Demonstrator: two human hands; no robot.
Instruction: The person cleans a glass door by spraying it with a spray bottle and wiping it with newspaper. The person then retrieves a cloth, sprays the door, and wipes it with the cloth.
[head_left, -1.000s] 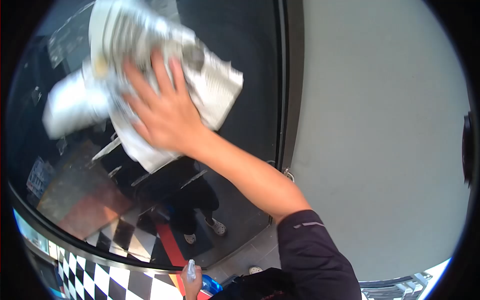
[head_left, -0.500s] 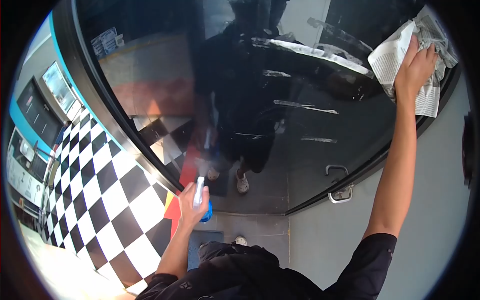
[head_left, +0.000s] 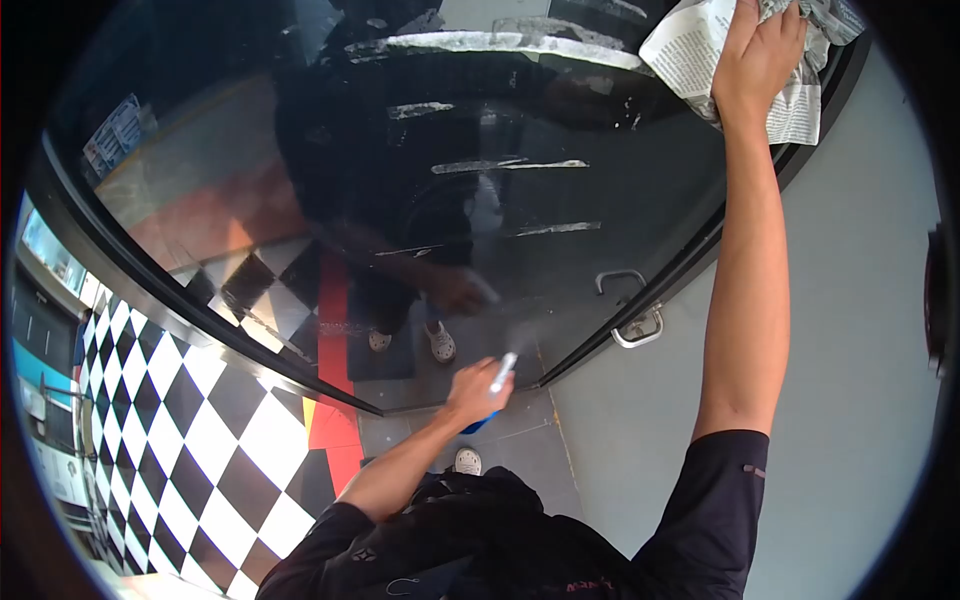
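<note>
In front of me stands a dark glass door (head_left: 640,200) with white streaks (head_left: 510,43) across its upper part and shorter ones lower down. My right hand (head_left: 755,75) presses crumpled newspaper (head_left: 688,58) against the glass near its upper right edge. Low before the pane, my left hand (head_left: 472,393) is wrapped round a spray bottle with a white spray head (head_left: 503,372). A blue part of the bottle (head_left: 481,422) shows beneath the fingers. Faint mist hangs by the nozzle, and my reflection shows in the glass.
A metal door handle (head_left: 640,330) sits at the lower right of the door frame. Beyond it is a grey wall (head_left: 850,330). Black and white checkered floor (head_left: 200,450) spreads on the left, bordered by a red strip (head_left: 343,465). My shoe (head_left: 467,460) stands on grey tiles.
My left hand has moved right along the lower glass with the spray bottle. The view has shifted, so the door and newspaper appear farther left and higher. My right hand still holds the newspaper there.
</note>
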